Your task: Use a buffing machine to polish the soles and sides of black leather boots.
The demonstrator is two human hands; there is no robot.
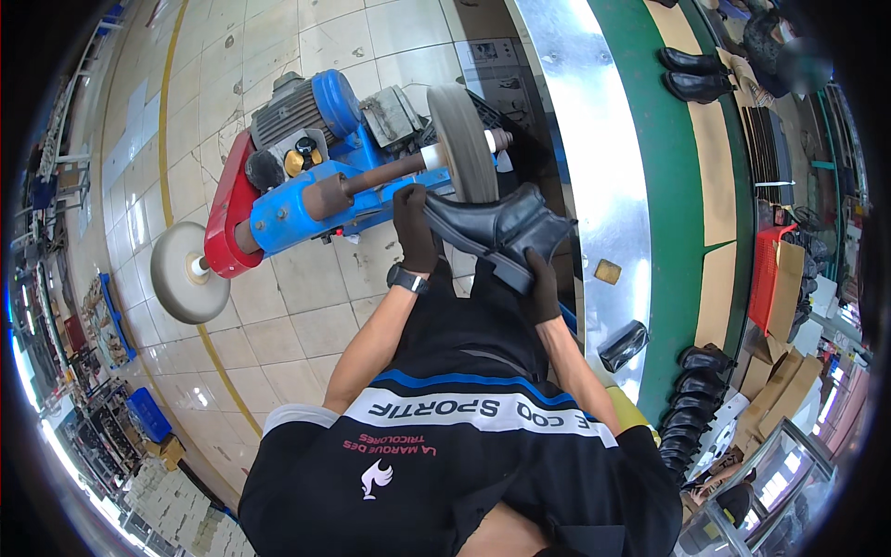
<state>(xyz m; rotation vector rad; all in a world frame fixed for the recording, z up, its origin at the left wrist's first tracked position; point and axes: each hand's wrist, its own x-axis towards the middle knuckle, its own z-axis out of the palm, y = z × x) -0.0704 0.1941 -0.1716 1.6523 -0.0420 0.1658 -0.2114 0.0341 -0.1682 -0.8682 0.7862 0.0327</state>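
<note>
A black leather ankle boot (501,223) lies on its side between my two gloved hands, its toe toward the left and its heel toward me. My left hand (413,221), in a dark glove, grips the toe end. My right hand (541,290), also gloved, is closed round the boot near the heel and shaft. Just beyond the boot stands a grey buffing wheel (462,144) on the shaft of a blue polishing machine (306,200). The boot's upper is right at the wheel's near edge; whether they touch I cannot tell.
A second buffing wheel (190,272) sits at the machine's left end, beside a red belt guard (230,209). To my right runs a metal bench (603,186) with a yellowish block (608,271) and a black shiny object (624,346). Several black boots (694,399) line the green conveyor (664,186).
</note>
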